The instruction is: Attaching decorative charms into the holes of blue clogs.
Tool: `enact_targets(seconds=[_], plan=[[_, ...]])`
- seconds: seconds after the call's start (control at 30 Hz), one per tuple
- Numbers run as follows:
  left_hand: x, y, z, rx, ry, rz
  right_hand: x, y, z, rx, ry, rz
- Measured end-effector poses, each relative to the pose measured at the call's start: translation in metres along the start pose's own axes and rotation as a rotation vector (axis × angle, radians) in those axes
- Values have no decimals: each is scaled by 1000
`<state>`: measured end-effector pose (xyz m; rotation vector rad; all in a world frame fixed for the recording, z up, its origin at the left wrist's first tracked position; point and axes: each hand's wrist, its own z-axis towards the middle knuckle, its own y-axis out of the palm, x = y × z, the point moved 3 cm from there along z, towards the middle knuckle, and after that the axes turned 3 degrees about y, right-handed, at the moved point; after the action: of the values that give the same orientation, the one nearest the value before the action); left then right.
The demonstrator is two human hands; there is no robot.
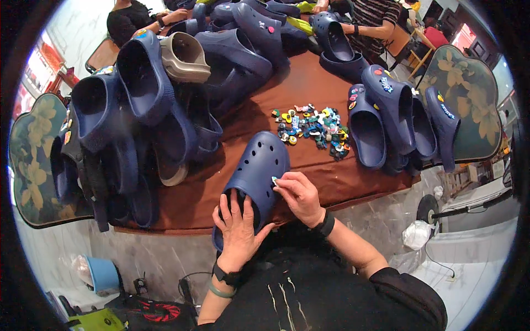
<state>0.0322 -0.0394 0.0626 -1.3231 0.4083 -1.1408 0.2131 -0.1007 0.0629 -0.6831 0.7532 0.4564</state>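
A navy foam clog (255, 172) with round vent holes lies at the table's near edge, its toe pointing away from me. My left hand (239, 230) grips it by the foot opening, fingers reaching in and thumb along the right side. Between thumb and fingertips, my right hand (300, 196) pinches a small shoe charm (274, 180), light and greenish, against the clog's right side by the holes. Whether its stem is in a hole cannot be seen. Beyond the clog is a loose pile of colourful shoe charms (323, 131).
Navy clogs (146, 83) are heaped at the left, with a beige clog (185, 57) among them. Charm-decorated clogs (388, 107) stand at the right on the brown tablecloth (303, 80). Across the table, other people's hands handle clogs. Chair backs (465, 105) flank both sides.
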Motion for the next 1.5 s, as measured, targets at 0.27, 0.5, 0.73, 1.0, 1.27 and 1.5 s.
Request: enact_targets(seconds=[0.27,0.5,0.73,1.0,1.27,1.5], plan=[[5,-6,4,-31,90,62,-14,3,-6,41,-14,-36],[3,-7,6,-87,116,-4,-27,5,-11,-79,-73,-235],[2,-10,7,-79,135,-41,-46,27,-17,-190,-66,-465],[1,-3,5,-80,101,30,-45,13,-8,-208,-72,-433],[0,-2,0,-47,99,54,-1,-18,-3,-48,82,-108],[2,0,1,-4,116,29,97,-82,37,166,88,-508]])
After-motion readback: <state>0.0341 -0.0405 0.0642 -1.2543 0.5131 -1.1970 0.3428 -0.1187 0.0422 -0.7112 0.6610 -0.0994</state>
